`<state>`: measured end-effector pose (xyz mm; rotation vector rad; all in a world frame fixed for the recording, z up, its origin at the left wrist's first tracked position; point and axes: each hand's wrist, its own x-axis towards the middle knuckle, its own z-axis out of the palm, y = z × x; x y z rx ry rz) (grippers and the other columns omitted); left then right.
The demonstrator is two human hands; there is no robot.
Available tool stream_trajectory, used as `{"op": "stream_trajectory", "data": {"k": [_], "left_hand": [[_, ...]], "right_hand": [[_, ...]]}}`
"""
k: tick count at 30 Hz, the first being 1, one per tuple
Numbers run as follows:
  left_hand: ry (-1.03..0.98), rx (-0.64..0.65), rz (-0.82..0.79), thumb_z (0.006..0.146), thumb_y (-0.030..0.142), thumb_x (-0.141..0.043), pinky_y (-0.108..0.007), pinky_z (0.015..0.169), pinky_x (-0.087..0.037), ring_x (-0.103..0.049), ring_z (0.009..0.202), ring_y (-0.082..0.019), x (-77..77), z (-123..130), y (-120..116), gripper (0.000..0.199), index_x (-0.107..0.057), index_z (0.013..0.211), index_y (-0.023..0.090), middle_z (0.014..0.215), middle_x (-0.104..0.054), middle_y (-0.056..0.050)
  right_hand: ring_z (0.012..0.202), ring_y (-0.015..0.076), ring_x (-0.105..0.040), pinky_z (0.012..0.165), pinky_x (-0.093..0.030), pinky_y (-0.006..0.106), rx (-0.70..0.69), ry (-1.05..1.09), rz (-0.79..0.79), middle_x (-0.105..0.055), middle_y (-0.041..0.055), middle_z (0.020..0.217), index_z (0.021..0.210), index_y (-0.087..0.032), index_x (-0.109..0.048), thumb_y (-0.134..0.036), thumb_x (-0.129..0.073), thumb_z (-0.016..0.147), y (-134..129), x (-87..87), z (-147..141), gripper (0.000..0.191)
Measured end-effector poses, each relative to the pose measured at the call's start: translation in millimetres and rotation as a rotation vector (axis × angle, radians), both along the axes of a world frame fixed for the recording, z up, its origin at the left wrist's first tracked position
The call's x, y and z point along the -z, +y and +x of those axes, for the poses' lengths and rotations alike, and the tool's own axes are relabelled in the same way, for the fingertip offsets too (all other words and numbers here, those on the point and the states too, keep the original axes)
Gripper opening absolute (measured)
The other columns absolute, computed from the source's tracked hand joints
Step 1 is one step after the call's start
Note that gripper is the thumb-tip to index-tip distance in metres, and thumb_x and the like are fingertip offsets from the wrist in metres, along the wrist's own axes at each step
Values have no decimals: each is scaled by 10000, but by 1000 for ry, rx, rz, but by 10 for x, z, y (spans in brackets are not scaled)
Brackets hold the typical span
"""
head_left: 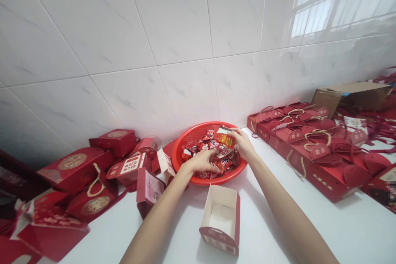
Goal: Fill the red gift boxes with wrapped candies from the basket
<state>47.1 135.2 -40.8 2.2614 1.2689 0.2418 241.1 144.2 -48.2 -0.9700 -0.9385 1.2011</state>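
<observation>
A red plastic basket [182, 136] full of small wrapped candies [213, 143] stands against the wall. Inside it, my left hand [202, 161] rests among the wrappers with thumb and fingers apart; its fingertips are partly hidden. At the basket's right side, my right hand [243, 142] pinches a red snack packet [225, 138] with yellow lettering, just above the pile. An open red paper box [221, 214], white inside and with nothing in it, stands on the white table between my forearms.
Red gift boxes [120, 142] crowd the left, some with rope handles. Another upright red box [150, 192] is beside my left forearm. Rows of closed red boxes [309, 148] fill the right, with a cardboard box [352, 95] behind. A tiled wall [185, 90] bounds the back.
</observation>
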Motion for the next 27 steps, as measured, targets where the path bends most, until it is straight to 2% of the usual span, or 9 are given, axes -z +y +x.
{"op": "stream_trajectory", "data": {"k": [4, 10, 15, 19, 24, 27], "left_hand": [[-67, -19, 36, 645, 382, -809, -317, 780, -523, -705, 833, -276, -69, 26, -29, 713, -642, 1307, 179, 860, -761, -17], [-209, -145, 227, 757, 274, -687, -313, 840, -520, -705, 907, -254, -83, 40, -2, 354, -745, 1096, 192, 977, -775, -49], [-312, -231, 237, 850, 314, -589, -282, 629, -524, -652, 568, -177, -39, 12, 45, 279, -753, 1034, 184, 736, -743, -21], [-395, -240, 336, 861, 286, -566, -278, 670, -519, -664, 653, -180, -32, 11, 64, 250, -763, 979, 186, 752, -745, -22], [-508, -249, 355, 867, 282, -551, -287, 762, -532, -699, 817, -198, -34, 14, 82, 257, -768, 967, 187, 946, -779, -50], [-543, -241, 345, 871, 304, -547, -275, 718, -532, -694, 768, -189, -31, 8, 85, 273, -769, 977, 186, 925, -780, -45]], "right_hand": [[659, 159, -630, 524, -474, 252, -13, -37, 5, -659, -17, 797, 979, -232, -579, -285, -677, 610, -26, -4, 16, 385], [744, 194, -664, 633, -500, 278, 6, 86, -3, -709, -10, 814, 946, -228, -534, -211, -731, 500, -92, -81, -2, 487], [726, 196, -663, 626, -483, 275, -13, 78, 38, -720, -5, 779, 847, -214, -594, -207, -756, 488, -118, -107, -4, 395], [695, 175, -641, 608, -470, 262, 7, 93, 74, -717, -15, 753, 818, -209, -647, -217, -793, 480, -124, -115, -7, 369], [670, 153, -627, 589, -462, 254, 58, 153, 71, -710, -20, 765, 813, -209, -685, -263, -802, 506, -125, -143, -4, 334], [693, 157, -640, 597, -478, 260, 40, 189, 72, -719, -10, 808, 827, -211, -697, -291, -806, 531, -119, -143, 5, 325]]}}
